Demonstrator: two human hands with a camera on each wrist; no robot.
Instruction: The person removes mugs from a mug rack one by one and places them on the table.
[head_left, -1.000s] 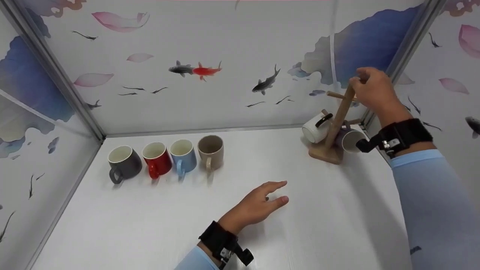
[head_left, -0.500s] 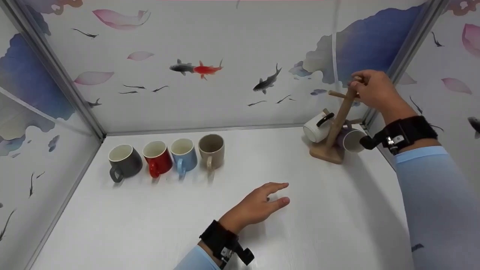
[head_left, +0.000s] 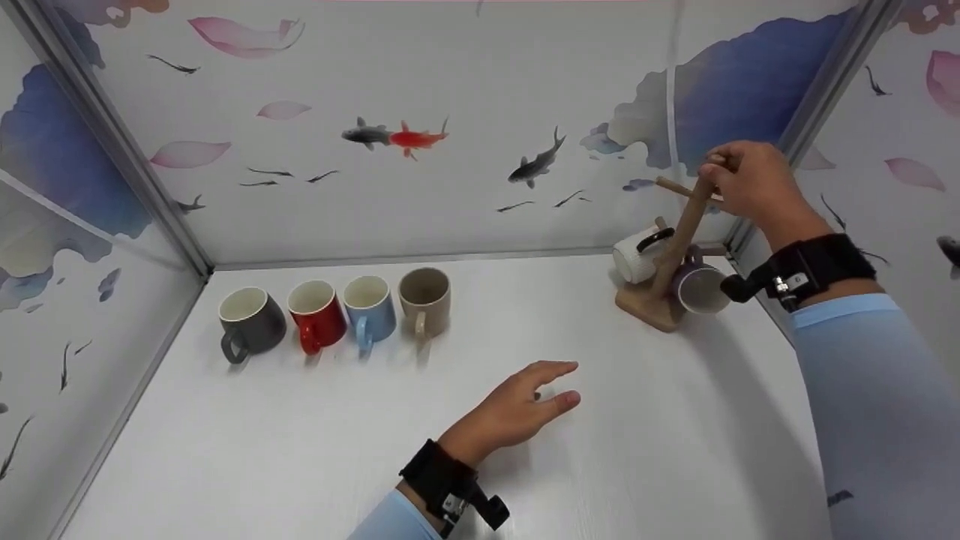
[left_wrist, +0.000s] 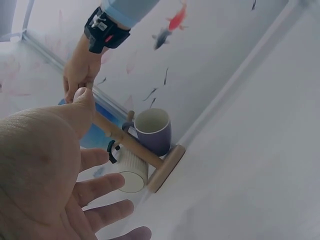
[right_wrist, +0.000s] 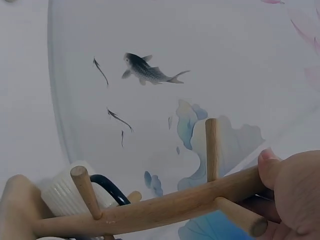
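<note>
My right hand [head_left: 756, 187] grips the top of a wooden mug tree [head_left: 684, 229] at the back right of the table. A white ribbed mug [head_left: 634, 256] with a black handle hangs on its left side. On the right hangs a purple-grey mug [head_left: 701, 289], its cream inside facing out. Several bare pegs show in the right wrist view, including an upper peg [right_wrist: 212, 150] close to the thumb. Low over the table's middle, my left hand [head_left: 510, 409] holds nothing, its fingers spread and relaxed in the left wrist view.
Four-sided row aside, mugs line the back left: dark grey [head_left: 251, 326], red [head_left: 321, 319], light blue [head_left: 375, 311] and beige [head_left: 429, 304], handles toward me. Printed panels [head_left: 450, 210] wall the white table [head_left: 300, 450] at the back and both sides.
The mug tree has turned a little under my right hand: its base is rotated, the white mug has shifted right and back, the purple-grey mug slightly forward. My left hand stays put.
</note>
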